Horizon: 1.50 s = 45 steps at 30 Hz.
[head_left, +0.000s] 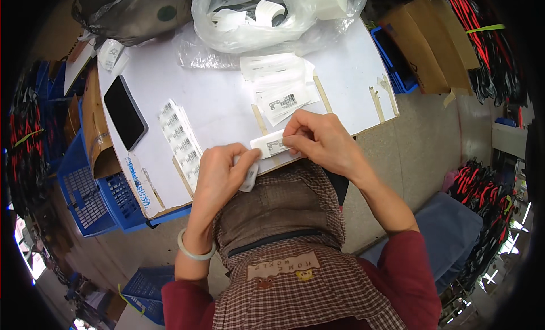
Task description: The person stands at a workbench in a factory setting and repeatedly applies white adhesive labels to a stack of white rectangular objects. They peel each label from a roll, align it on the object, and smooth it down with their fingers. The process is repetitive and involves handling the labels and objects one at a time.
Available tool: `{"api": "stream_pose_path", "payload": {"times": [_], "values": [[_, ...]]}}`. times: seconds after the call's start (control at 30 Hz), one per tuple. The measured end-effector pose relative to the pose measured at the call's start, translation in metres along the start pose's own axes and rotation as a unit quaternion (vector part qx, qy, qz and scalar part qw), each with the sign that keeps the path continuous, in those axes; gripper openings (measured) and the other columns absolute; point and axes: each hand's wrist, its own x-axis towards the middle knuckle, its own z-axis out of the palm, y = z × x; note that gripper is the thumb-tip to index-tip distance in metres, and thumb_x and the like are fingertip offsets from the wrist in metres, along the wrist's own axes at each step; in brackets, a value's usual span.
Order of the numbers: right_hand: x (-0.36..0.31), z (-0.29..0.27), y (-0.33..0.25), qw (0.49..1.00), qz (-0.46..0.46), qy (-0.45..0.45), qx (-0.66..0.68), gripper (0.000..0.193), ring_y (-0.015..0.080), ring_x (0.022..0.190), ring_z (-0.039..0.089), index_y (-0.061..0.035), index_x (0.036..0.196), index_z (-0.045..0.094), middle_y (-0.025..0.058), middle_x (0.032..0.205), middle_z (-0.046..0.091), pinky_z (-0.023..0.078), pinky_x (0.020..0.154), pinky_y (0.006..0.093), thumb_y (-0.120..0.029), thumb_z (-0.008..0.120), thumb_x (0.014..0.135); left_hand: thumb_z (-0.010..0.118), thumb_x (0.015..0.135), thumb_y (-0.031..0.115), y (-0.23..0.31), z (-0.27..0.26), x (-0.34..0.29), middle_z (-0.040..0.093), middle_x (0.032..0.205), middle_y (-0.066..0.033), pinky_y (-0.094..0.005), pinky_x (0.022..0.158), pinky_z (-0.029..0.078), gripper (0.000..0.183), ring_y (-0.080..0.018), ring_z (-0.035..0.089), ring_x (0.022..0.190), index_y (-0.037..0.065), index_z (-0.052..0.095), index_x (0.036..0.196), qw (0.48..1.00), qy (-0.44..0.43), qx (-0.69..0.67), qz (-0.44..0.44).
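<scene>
At the near edge of the table, a small white printed label (264,145) lies between my two hands. My left hand (223,170) is closed, its thumb and forefinger on the label's left end. More white label backing (250,178) hangs beneath those fingers. My right hand (319,139) pinches the label's right end between thumb and fingertips. Just beyond, a loose pile of white labels (280,102) with barcodes is spread on the table. Left of my left hand lies a stack of barcode label sheets (180,138).
A black phone (125,112) rests on the white table (213,94). Clear plastic bags (255,38) with white paper and a dark bag (133,15) cover the far side. Blue crates (85,196) stand at left, a cardboard box (426,43) at right.
</scene>
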Motion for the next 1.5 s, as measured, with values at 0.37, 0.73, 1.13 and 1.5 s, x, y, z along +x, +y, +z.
{"api": "stream_pose_path", "payload": {"times": [0.37,0.73,1.13,1.5], "values": [[0.009,0.008,0.006,1.000,0.011,0.010,-0.016,0.009,0.0264,0.058,0.065,0.0026,0.080,0.063,0.0143,0.064,0.065,0.049,0.057,0.0357,-0.006,0.067,0.080,0.068,0.085,0.024,-0.003,0.011,0.014,0.060,0.051,-0.0073,-0.0274,0.045,0.039,0.033,-0.0084,0.051,0.046,-0.005,0.071,0.070,0.998,0.023,0.059,-0.008],[0.013,0.006,0.003,0.999,0.033,-0.005,-0.018,0.008,0.0227,0.055,0.063,0.0030,0.078,0.063,0.0133,0.061,0.064,0.049,0.055,0.0348,-0.005,0.063,0.079,0.069,0.086,0.026,-0.009,0.012,0.016,0.061,0.052,-0.0081,-0.0278,0.044,0.039,0.035,-0.0092,0.052,0.045,-0.005,0.071,0.070,1.000,0.011,0.009,-0.023],[0.017,-0.019,-0.007,0.998,-0.009,0.044,0.050,0.008,0.0071,0.058,0.058,-0.0011,0.084,0.066,0.0012,0.066,0.065,0.044,0.053,0.0223,-0.008,0.067,0.085,0.073,0.086,0.028,0.029,-0.008,0.007,0.055,0.045,-0.0071,-0.0286,0.039,0.035,0.037,-0.0076,0.048,0.040,-0.002,0.070,0.065,0.983,0.131,0.113,0.057],[0.058,-0.026,-0.006,0.929,-0.036,0.152,-0.334,0.031,0.0241,0.057,0.064,-0.0035,0.081,0.066,0.0085,0.061,0.064,0.050,0.057,0.0333,-0.027,0.083,0.071,0.075,0.078,0.030,0.042,-0.002,0.070,0.056,0.051,-0.0162,-0.0406,0.054,0.044,0.038,-0.0313,0.055,0.049,0.001,0.064,0.057,0.967,0.082,0.228,0.080]]}}
